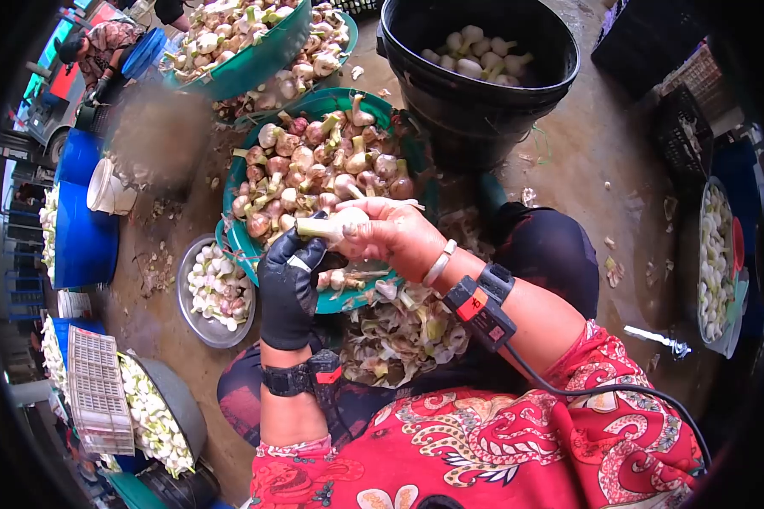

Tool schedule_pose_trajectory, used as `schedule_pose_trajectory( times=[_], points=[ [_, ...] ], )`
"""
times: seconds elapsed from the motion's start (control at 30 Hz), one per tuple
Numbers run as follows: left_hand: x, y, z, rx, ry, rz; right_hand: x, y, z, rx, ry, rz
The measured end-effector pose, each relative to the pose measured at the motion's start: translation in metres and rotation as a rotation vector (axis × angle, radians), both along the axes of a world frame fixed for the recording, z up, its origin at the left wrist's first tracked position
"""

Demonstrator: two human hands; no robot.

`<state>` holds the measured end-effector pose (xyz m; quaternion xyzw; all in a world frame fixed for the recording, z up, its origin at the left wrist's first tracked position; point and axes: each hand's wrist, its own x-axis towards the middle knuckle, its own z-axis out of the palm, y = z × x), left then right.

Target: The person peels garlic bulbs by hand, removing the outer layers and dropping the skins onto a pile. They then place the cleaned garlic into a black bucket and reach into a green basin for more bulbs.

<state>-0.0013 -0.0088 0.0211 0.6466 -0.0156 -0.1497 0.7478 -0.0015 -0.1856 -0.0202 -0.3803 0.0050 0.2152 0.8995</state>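
A pale garlic bulb (335,226) with a short thick stem is held between my two hands, above a teal basin (236,192). My left hand (290,284), in a black glove, has its fingers closed around the stem side. My bare right hand (401,239) grips the bulb from the right, its fingertips on the skin. Unpeeled purple-white garlic bulbs (301,165) fill the basin just beyond. Below my hands, loose garlic skins (403,335) are heaped near my lap.
A black bucket (475,106) with white peeled bulbs stands ahead right. A metal bowl (222,331) of garlic lies at left. More full tubs, a blue barrel (87,233) and a crate (99,386) line the left. A person (102,55) works at far left.
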Motion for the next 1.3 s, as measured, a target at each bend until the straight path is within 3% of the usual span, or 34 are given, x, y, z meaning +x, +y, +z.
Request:
schedule_pose_trajectory(
  times=[0.07,0.2,0.27,0.4,0.43,0.47,0.53,0.57,0.7,0.77,0.83,0.87,0.9,1.0,1.03,1.07,1.13,1.17,1.2,1.27,1.3],
  points=[
    [0.0,0.002,-0.005,0.098,-0.074,0.008,-0.002,0.003,0.0,0.083,0.029,-0.061],
    [-0.004,-0.002,0.003,0.357,-0.311,-0.045,-0.003,0.005,0.011,-0.198,-0.12,-0.108],
    [-0.002,-0.009,0.007,-0.114,0.05,0.059,-0.003,0.008,0.011,-0.198,-0.152,-0.119],
    [0.0,-0.001,-0.01,-0.065,0.064,0.047,-0.006,0.018,0.0,-0.186,-0.16,-0.147],
    [-0.001,0.002,-0.012,0.042,0.034,0.034,-0.01,0.014,0.011,-0.352,-0.171,-0.191],
    [-0.001,0.004,-0.012,0.15,0.004,0.021,-0.008,0.012,0.006,-0.353,-0.169,-0.193],
    [-0.003,0.004,-0.014,0.19,-0.039,0.014,0.002,0.009,0.008,0.054,0.246,0.126],
    [-0.004,0.002,-0.014,0.273,-0.093,-0.004,0.001,0.001,0.012,0.03,0.391,0.214],
    [-0.006,0.006,-0.026,0.476,-0.293,-0.065,0.001,-0.009,0.004,0.102,0.418,0.424],
    [-0.006,0.005,-0.026,0.505,-0.361,-0.078,-0.001,-0.005,-0.002,0.078,0.351,0.355],
    [-0.004,0.002,-0.022,0.382,-0.228,-0.032,-0.004,-0.003,0.011,-0.094,0.216,0.169],
    [-0.001,0.006,-0.027,0.529,-0.294,-0.023,-0.008,0.0,0.021,-0.21,0.111,0.031],
    [0.002,0.005,-0.027,0.475,-0.307,-0.001,-0.008,0.002,0.018,-0.241,-0.033,-0.005],
    [0.006,0.001,-0.021,0.465,-0.337,0.005,-0.002,0.009,-0.008,-0.704,-0.492,-0.258],
    [0.008,0.002,-0.016,0.554,-0.412,-0.047,-0.005,0.007,-0.009,-0.652,-0.309,-0.172],
    [0.009,0.004,-0.013,0.644,-0.481,-0.101,-0.006,0.001,-0.01,-0.649,-0.311,-0.175],
    [0.007,0.007,-0.023,0.685,-0.476,-0.108,-0.007,-0.015,0.01,-0.115,0.132,0.236],
    [0.009,0.007,-0.026,0.722,-0.476,-0.11,-0.007,-0.018,0.018,-0.095,0.047,0.281],
    [0.007,-0.001,-0.02,0.571,-0.511,-0.122,-0.011,-0.022,0.022,0.011,0.076,0.301],
    [0.002,-0.002,-0.024,0.276,-0.134,-0.065,-0.009,-0.027,0.021,0.219,0.18,0.359],
    [0.002,-0.011,-0.011,0.171,-0.088,-0.01,-0.009,-0.029,0.024,0.18,0.101,0.25]
  ],
)
